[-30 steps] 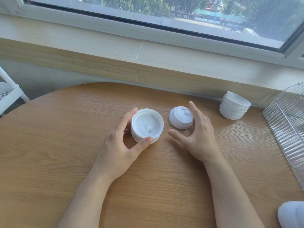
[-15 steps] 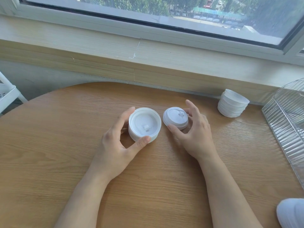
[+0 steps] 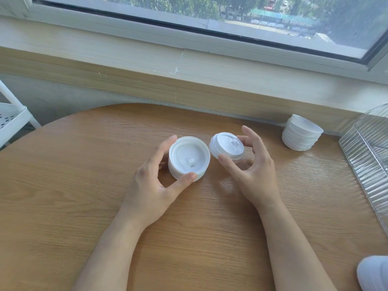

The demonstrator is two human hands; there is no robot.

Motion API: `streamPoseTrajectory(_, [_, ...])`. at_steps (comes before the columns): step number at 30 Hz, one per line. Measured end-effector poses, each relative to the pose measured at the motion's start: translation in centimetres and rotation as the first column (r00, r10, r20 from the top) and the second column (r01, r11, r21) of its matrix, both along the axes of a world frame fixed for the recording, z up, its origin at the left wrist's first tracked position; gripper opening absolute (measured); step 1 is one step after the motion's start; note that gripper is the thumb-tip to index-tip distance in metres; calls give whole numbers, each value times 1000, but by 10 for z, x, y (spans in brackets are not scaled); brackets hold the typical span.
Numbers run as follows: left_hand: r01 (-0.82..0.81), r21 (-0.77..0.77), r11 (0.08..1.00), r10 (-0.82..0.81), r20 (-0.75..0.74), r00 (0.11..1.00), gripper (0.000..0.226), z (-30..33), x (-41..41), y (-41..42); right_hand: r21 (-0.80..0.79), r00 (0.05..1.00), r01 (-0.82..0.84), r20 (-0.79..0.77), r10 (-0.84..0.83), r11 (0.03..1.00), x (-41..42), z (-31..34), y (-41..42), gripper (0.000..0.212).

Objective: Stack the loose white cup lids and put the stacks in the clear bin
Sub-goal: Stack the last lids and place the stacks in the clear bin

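On the wooden surface [image 3: 84, 196], the left hand [image 3: 151, 185] grips a lid stack [image 3: 189, 157]; the right hand [image 3: 252, 171] pinches a tilted loose lid [image 3: 226, 147] just beside it. Set down askew, it may not nest and could slide off.

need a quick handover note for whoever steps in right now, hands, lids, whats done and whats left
Left hand: grips a short stack of lids on the table, thumb in front, fingers behind.
Right hand: pinches a single lid, tilted, lifted just right of that stack.
Second stack: stands at the table's back edge, near the clear bin on the right.
Done: two stacks built.
Left: add the held lid to the left stack, then put both stacks in the bin. No lids visible inside it.
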State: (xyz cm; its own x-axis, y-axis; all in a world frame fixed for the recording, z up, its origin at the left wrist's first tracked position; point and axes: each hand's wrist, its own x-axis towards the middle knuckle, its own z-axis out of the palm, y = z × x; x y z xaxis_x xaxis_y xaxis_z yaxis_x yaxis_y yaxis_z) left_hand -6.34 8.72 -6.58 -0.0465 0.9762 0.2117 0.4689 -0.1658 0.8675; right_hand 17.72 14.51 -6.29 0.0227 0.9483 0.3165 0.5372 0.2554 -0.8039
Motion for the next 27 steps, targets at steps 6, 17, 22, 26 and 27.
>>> streamPoseTrajectory(6, [2, 7, 1000, -2, 6, 1000, 84, 0, 0, -1, -16, 997, -64, -42, 63, 998, -3, 6, -5, 82])
streamPoseTrajectory(17, [-6, 11, 1000, 6, 7, 1000, 83, 0, 0, -1, 37, 970, -76, -230, 82, 996, -2, 6, -5, 66])
streamPoseTrajectory(22, [1, 11, 1000, -1, -4, 1000, 84, -1, -1, -1, 29, 955, -70, -286, 75, 997, -3, 7, -6, 64])
streamPoseTrajectory(26, [0, 15, 1000, 0, 2, 1000, 83, -1, -1, 0, 81, 979, -23, -199, 39, 996, -2, 7, -6, 65])
streamPoseTrajectory(27, [0, 15, 1000, 0, 5, 1000, 82, 0, -1, 0, 79, 982, -25, -187, 40, 997, -2, 7, -7, 65])
